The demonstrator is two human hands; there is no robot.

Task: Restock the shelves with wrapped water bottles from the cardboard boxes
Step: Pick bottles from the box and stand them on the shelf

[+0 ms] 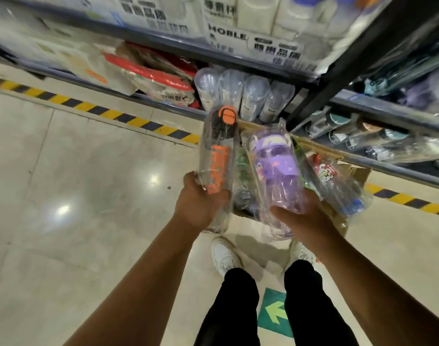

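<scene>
At the person's feet: white shoes (223, 253) and a green arrow sticker (273, 313) on the floor, arrow pointing to their left.

Both arms are out front. The left hand (198, 203) has a clenched grip round the base of an orange-and-black bottle (218, 151) in clear wrap. The right hand (301, 216) wraps its grip round the bottom of a purple bottle (276, 166), also in clear wrap. The two bottles are side by side, nearly touching. Long axes run away from the grips, caps fwd toward the racks, bases in the palms.

Directly under and just beyond both grips sits the cardboard box (358, 173) on the floor, w/ more wrapped bottles in it. One has a red label (323, 171), too blurred to read.

Ahead of and above the grips is the low shelf (388, 113). Clear wrapped tumblers (243, 93) stand straight ahead of the left grip. Dark wrapped bottles (351, 131) lie ahead-right of the right grip, past the black post (338, 76). So each hand prob. only needs to push fwd, cap first. The left is nearer the tumbler bay, the right nearer the dark-bottle bay.

Further up, white packs (226, 38) read approx. "NOBLE LIFE" plus Chinese characters, too blurred to read. Yellow-black hazard tape (88, 108) runs along the rack foot, left of the left grip.
</scene>
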